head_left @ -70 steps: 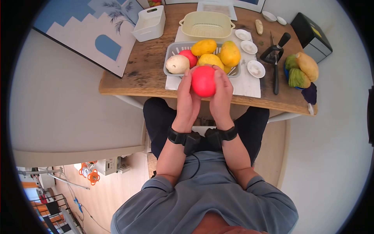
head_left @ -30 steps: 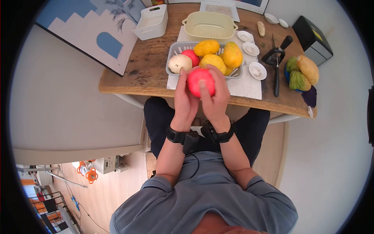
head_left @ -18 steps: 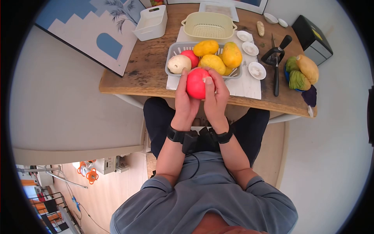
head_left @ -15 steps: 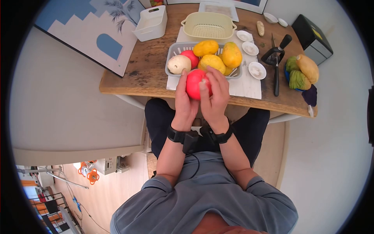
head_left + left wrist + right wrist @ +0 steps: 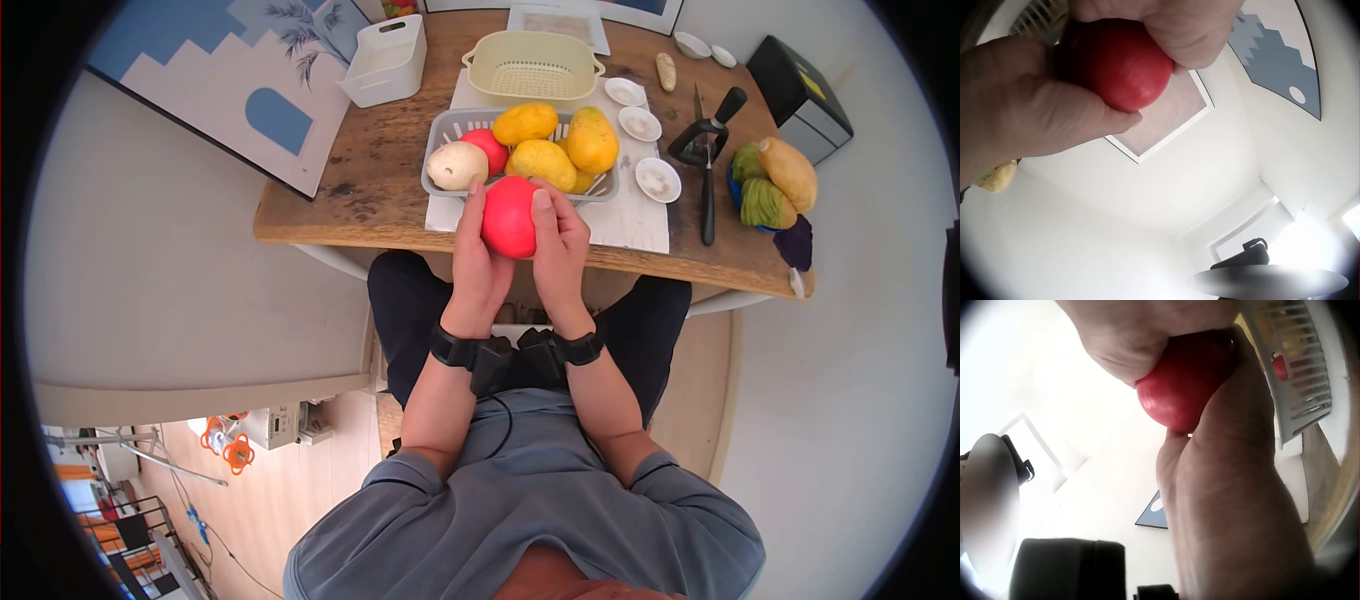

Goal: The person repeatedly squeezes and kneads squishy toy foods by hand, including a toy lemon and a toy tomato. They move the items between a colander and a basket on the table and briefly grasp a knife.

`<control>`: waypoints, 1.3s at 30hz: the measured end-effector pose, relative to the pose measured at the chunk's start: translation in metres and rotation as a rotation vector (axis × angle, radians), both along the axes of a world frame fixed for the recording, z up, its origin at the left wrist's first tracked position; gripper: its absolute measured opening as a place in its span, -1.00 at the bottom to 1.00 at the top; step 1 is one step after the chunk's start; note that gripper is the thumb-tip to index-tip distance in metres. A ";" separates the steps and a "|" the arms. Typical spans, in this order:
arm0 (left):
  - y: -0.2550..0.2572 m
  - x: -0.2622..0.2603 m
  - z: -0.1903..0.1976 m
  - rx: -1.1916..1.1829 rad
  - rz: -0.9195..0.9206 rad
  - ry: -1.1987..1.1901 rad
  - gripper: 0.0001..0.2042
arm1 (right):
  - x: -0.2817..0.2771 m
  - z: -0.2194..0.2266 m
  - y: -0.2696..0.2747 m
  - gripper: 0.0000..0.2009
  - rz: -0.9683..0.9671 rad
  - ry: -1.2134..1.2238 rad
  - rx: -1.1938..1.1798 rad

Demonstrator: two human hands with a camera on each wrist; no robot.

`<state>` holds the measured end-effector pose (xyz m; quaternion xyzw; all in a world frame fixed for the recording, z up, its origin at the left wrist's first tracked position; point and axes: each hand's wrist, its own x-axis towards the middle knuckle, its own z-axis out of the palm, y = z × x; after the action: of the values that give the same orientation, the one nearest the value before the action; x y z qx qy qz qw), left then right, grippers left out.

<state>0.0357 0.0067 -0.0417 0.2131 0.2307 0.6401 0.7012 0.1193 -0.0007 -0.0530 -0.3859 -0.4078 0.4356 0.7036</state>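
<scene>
A smooth, shiny red tomato (image 5: 511, 217) is held up between both hands, over the near edge of the table. My left hand (image 5: 476, 255) cups its left side, with the thumb along the upper left. From the other side my right hand (image 5: 562, 245) grips it, the thumb lying on the tomato's right face. In the left wrist view the tomato (image 5: 1125, 65) shows between the two hands; the right wrist view also has the tomato (image 5: 1185, 384) enclosed by them. Just beyond, a grey slotted basket (image 5: 432, 165) holds another red tomato (image 5: 486, 148), a pale round vegetable (image 5: 457, 165) and several yellow fruits (image 5: 541, 165).
Behind the basket stands a cream colander (image 5: 533, 65), with a white bin (image 5: 388, 62) to its left. Small white dishes (image 5: 657, 180) line the right side. Further right lie a black-handled knife (image 5: 708, 205) and a blue bowl with green and tan vegetables (image 5: 788, 172).
The tomato has been turned in the hands: its pale stem spot, visible about half a second ago, is now out of sight. The right thumb has shifted across it to the right.
</scene>
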 end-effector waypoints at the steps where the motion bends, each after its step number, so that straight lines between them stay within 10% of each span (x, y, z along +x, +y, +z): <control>1: 0.000 0.000 0.000 0.000 0.004 0.000 -0.56 | -0.001 0.000 0.000 -0.65 -0.017 -0.032 0.006; 15: 0.006 -0.003 -0.007 0.006 0.027 0.030 -0.58 | 0.003 0.000 0.002 -0.65 -0.121 -0.271 0.082; 17: 0.004 -0.004 -0.002 -0.015 0.026 0.021 -0.59 | 0.006 -0.002 0.006 -0.58 -0.385 -0.715 0.476; 21: 0.000 -0.003 0.008 0.005 0.032 -0.011 -0.55 | 0.001 0.002 0.004 -0.48 -0.308 -0.802 0.536; 27: 0.000 -0.003 0.007 0.049 0.010 0.036 -0.54 | 0.001 0.006 -0.003 -0.60 0.112 0.007 0.027; 39: 0.003 -0.008 0.000 -0.023 -0.046 -0.050 -0.55 | 0.002 -0.004 0.004 -0.57 -0.322 -0.783 0.467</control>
<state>0.0275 0.0093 -0.0420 0.1944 0.2155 0.6263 0.7235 0.1213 0.0038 -0.0571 -0.4106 -0.6641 0.0400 0.6235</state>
